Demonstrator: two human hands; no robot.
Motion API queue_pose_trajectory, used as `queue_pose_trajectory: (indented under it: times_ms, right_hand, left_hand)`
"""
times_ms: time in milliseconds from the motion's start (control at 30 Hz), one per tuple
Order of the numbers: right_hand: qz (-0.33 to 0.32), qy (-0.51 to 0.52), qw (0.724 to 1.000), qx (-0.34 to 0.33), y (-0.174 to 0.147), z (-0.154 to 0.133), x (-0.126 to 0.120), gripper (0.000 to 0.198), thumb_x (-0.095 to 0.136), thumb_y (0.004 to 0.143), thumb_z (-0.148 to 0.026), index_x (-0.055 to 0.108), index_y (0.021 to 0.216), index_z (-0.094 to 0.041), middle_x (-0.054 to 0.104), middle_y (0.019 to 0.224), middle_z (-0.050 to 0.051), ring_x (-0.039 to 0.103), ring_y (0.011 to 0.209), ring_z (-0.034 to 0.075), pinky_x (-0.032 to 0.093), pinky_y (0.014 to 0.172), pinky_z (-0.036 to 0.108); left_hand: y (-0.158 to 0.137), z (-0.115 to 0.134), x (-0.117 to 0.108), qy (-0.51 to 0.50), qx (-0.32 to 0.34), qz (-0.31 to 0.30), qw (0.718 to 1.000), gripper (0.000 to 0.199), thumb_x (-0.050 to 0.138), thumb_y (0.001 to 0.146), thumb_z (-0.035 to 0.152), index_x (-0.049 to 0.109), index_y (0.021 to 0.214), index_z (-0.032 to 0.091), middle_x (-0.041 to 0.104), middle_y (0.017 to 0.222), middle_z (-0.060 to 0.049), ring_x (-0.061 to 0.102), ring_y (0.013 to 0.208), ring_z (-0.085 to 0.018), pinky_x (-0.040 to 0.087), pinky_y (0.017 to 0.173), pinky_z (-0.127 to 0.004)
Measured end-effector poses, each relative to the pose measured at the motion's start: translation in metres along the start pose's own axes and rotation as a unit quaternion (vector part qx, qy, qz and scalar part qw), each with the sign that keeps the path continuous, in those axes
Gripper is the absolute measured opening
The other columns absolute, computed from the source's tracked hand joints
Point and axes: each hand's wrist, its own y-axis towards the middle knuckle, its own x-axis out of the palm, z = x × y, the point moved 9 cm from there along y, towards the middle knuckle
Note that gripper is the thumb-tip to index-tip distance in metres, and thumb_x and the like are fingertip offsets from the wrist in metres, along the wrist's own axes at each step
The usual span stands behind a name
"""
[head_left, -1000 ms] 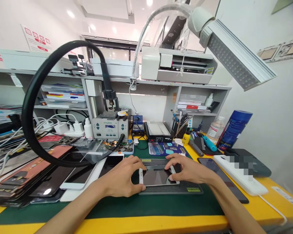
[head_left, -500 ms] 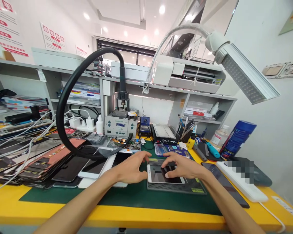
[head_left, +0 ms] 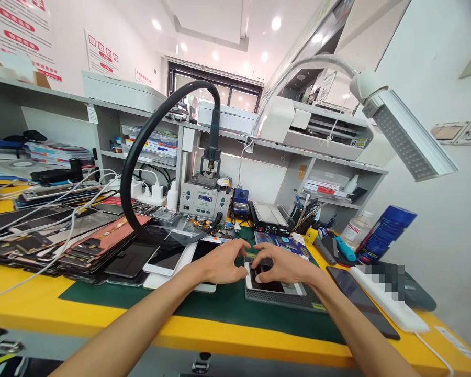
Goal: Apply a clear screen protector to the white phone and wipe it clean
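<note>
A white-framed smartphone [head_left: 294, 288] lies face up on a grey perforated pad [head_left: 259, 298], its dark screen partly covered by my right hand [head_left: 282, 264]. The right thumb and a curled finger rest at the left part of the screen, with a gap between their tips and nothing visible in it. At the phone's left end is my left hand [head_left: 223, 262], thumb tip at the corner and index finger raised apart from it. I cannot tell whether the left thumb presses the phone. Both hands look open.
A green mat [head_left: 220, 309] covers the yellow bench. White phones [head_left: 167, 256] and stacked screens lie left. Behind stand a hot-air station [head_left: 204, 199] with a looping black hose [head_left: 127, 178] and a separator plate [head_left: 270, 214]. A black tablet [head_left: 361, 298] and white power strip [head_left: 388, 298] lie right.
My right hand has shifted left along the screen, closer to my left hand, with its thumb and finger nearer each other. The camera view has turned slightly left and down.
</note>
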Motion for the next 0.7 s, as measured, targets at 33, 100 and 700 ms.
queue_pose_trajectory:
  times_ms: [33,100,700]
  right_hand:
    - [0.001,0.002,1.000,-0.005,0.001,-0.001,0.001,0.034,0.073,0.070,-0.044,0.073,0.100,-0.027,0.039,0.148,0.008,0.044,0.130,0.034,0.040,0.097,0.040]
    - [0.006,0.006,1.000,-0.012,0.004,-0.002,0.001,0.033,0.074,0.069,-0.044,0.074,0.097,-0.026,0.041,0.146,0.008,0.046,0.128,0.033,0.040,0.097,0.039]
    - [0.033,0.028,0.999,0.001,0.001,0.022,-0.009,0.031,0.075,0.068,-0.047,0.075,0.090,-0.025,0.044,0.146,0.007,0.042,0.132,0.033,0.038,0.102,0.038]
  left_hand:
    - [0.000,0.000,0.000,0.000,0.000,0.001,1.000,0.056,0.059,0.071,0.029,0.049,0.126,0.020,0.059,0.117,-0.011,0.055,0.107,-0.028,0.048,0.088,-0.038]
    - [-0.001,0.000,0.000,0.000,0.001,0.003,1.000,0.056,0.059,0.071,0.030,0.050,0.125,0.019,0.059,0.117,-0.011,0.055,0.108,-0.028,0.048,0.088,-0.038]
    - [-0.002,-0.001,0.000,0.015,-0.008,-0.002,1.000,0.056,0.056,0.071,0.025,0.049,0.126,0.020,0.059,0.118,-0.009,0.055,0.108,-0.026,0.047,0.091,-0.038]
